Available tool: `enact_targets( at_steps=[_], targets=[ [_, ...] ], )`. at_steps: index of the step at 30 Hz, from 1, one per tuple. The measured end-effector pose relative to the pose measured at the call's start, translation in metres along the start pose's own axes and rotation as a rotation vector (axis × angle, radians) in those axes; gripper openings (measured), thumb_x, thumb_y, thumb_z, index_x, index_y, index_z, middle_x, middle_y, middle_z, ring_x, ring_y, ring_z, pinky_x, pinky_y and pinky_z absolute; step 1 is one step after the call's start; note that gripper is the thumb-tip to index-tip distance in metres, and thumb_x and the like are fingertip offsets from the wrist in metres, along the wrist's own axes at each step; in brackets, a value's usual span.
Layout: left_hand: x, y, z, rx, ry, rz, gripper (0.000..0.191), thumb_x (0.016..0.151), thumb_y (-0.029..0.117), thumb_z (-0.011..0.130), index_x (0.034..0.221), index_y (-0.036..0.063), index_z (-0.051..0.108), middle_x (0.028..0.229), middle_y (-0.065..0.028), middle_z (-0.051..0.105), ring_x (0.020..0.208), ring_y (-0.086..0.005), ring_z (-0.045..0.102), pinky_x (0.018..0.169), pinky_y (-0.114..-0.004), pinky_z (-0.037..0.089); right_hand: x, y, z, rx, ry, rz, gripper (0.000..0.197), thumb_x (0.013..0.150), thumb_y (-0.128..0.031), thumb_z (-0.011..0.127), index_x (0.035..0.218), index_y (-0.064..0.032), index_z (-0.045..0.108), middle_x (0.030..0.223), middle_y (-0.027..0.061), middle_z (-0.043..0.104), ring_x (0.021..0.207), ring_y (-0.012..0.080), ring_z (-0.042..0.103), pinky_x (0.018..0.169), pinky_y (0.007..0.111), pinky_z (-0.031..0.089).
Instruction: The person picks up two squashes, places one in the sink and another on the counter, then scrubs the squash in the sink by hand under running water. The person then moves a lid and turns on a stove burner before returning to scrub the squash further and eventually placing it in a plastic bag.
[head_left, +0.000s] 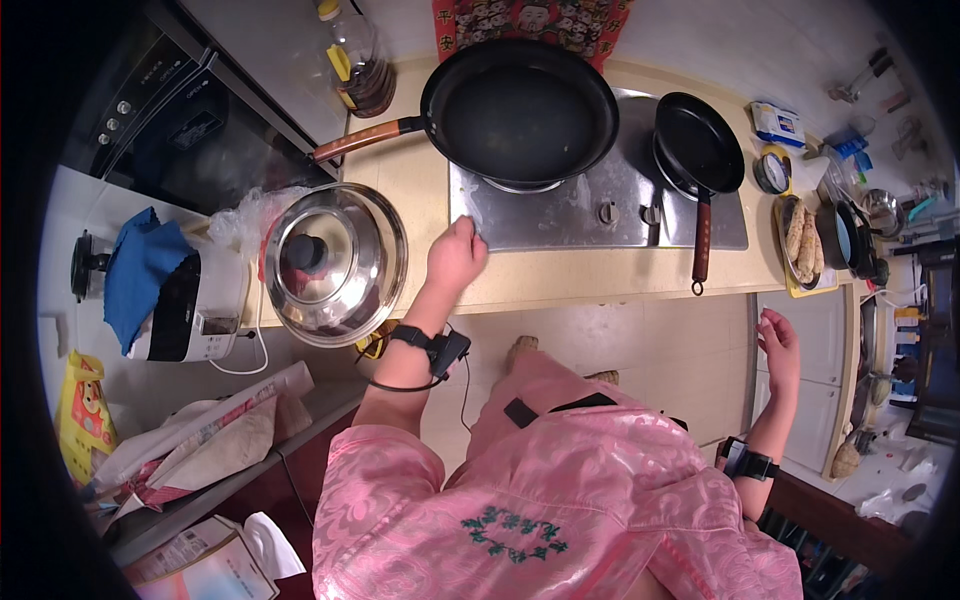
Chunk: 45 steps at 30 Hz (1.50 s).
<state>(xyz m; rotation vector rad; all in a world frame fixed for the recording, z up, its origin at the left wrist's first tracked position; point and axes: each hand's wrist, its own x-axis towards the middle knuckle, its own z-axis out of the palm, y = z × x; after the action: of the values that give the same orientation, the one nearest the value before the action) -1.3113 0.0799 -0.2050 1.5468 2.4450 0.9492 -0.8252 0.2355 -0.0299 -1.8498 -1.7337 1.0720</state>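
Observation:
My left hand (457, 257) is curled into a loose fist at the front left corner of the steel gas stove (540, 225). No object shows in it. Over the left burner stands a large black frying pan (525, 112), its wooden handle (360, 141) pointing left. My right hand (778, 341) hangs in front of the counter's right end, its fingers bent. A tiny white spot shows at the fingertips; whether it is a held thing is unclear. A smaller black frying pan (697, 142) sits tilted on the right burner, its handle (702, 232) reaching over the counter edge.
Left of my left hand, a glass lid (337, 277) with a black knob overhangs the counter edge. An oil bottle (360, 75) stands behind it. At the right are an oval dish (789, 217) of pale root vegetables (805, 247), a dark pot (838, 232) and a wipes pack (778, 124).

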Motion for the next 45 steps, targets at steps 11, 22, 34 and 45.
enact_targets(
  at_steps=[11, 22, 34, 45],
  targets=[
    [0.052, -0.007, 0.012, 0.021, -0.117, -0.12, 0.034, 0.072, 0.011, 0.049, 0.104, -0.002, 0.048, 0.089, -0.0209, 0.058, 0.077, -0.0379, 0.057, 0.069, -0.044, 0.048, 0.003, -0.022, 0.001, 0.044, 0.015, -0.03, 0.033, 0.087, -0.023, 0.056, 0.113, -0.0034, 0.055, 0.099, 0.0016, 0.058, 0.089, 0.0107, 0.053, 0.079, 0.026, 0.042],
    [0.055, 0.003, 0.006, -0.001, 0.012, -0.153, 0.028, 0.071, 0.016, 0.053, 0.091, -0.0007, 0.044, 0.084, -0.022, 0.057, 0.074, -0.0384, 0.057, 0.066, -0.045, 0.048, 0.004, -0.006, -0.007, 0.022, 0.0, -0.009, 0.03, 0.087, -0.024, 0.055, 0.113, -0.0074, 0.055, 0.099, 0.0001, 0.059, 0.092, 0.0101, 0.054, 0.078, 0.027, 0.043],
    [0.048, 0.009, 0.022, -0.007, 0.081, -0.108, 0.029, 0.069, 0.021, 0.055, 0.087, 0.0001, 0.045, 0.079, -0.0237, 0.056, 0.073, -0.0409, 0.056, 0.068, -0.047, 0.046, -0.013, -0.003, -0.012, 0.048, 0.055, -0.001, 0.031, 0.087, -0.023, 0.055, 0.113, -0.0058, 0.055, 0.099, 0.0009, 0.059, 0.088, 0.0104, 0.054, 0.077, 0.026, 0.044],
    [0.034, -0.059, 0.066, -1.03, 0.277, -0.682, 0.004, 0.076, 0.007, 0.053, 0.078, 0.0059, 0.05, 0.071, -0.0038, 0.053, 0.064, -0.0145, 0.051, 0.061, -0.026, 0.045, 0.003, 0.056, -0.054, 0.092, 0.149, -0.099, 0.031, 0.084, -0.021, 0.058, 0.109, -0.0027, 0.058, 0.098, 0.009, 0.062, 0.088, 0.0166, 0.059, 0.077, 0.029, 0.047]
  ],
)
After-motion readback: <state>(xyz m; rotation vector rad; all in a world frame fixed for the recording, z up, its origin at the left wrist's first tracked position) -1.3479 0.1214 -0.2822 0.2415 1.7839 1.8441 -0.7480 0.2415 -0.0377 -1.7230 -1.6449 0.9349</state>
